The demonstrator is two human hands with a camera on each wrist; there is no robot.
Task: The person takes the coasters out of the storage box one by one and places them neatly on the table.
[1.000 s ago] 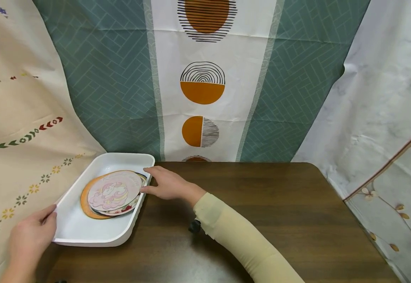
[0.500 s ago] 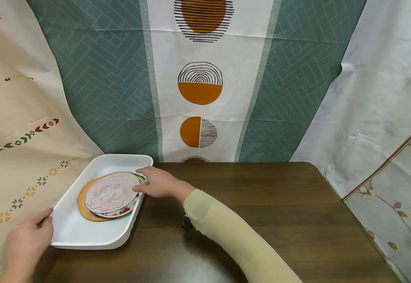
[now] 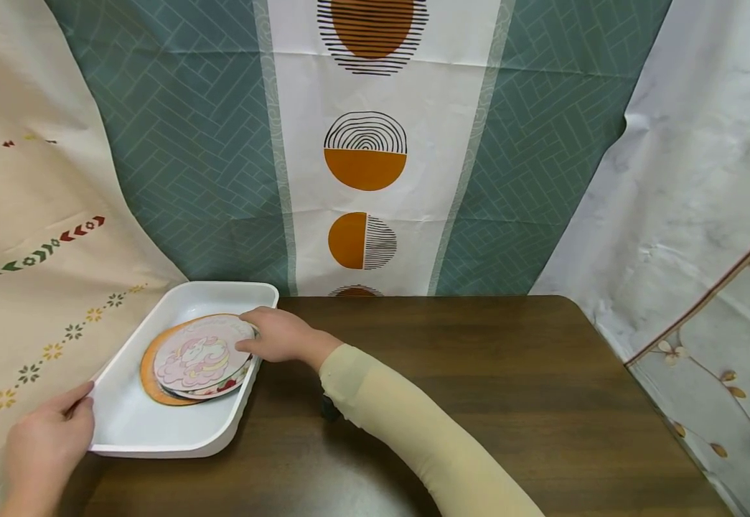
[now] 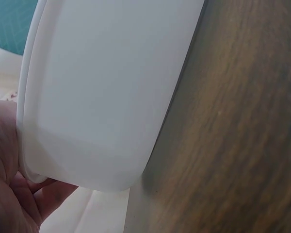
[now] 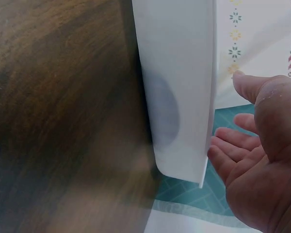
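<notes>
A white tray point(image 3: 155, 434) stands at the left of the table, with a stack of thin round mats in it. Uppermost is a pink mat point(image 3: 197, 355) with a unicorn picture; the rims of an orange mat point(image 3: 148, 370) and a flowered one show beneath. My left hand point(image 3: 48, 439) grips the tray's near left corner, its thumb on the rim and its fingers curled below. Over the tray's right wall reaches my right hand point(image 3: 279, 335), thumb and fingers apart, at the right edge of the mats. Its fingertips partly cover that edge, and whether they touch it I cannot tell.
The dark wooden table point(image 3: 452, 388) extends to the right of the tray. A green and white patterned cloth point(image 3: 219, 143) hangs behind it. Close by the tray's left side is a cream cloth point(image 3: 39, 187), and a marbled cloth point(image 3: 685, 215) hangs at the right.
My right hand has moved left, from the tray's right rim to over the right edge of the mats. My left hand keeps its grip on the tray.
</notes>
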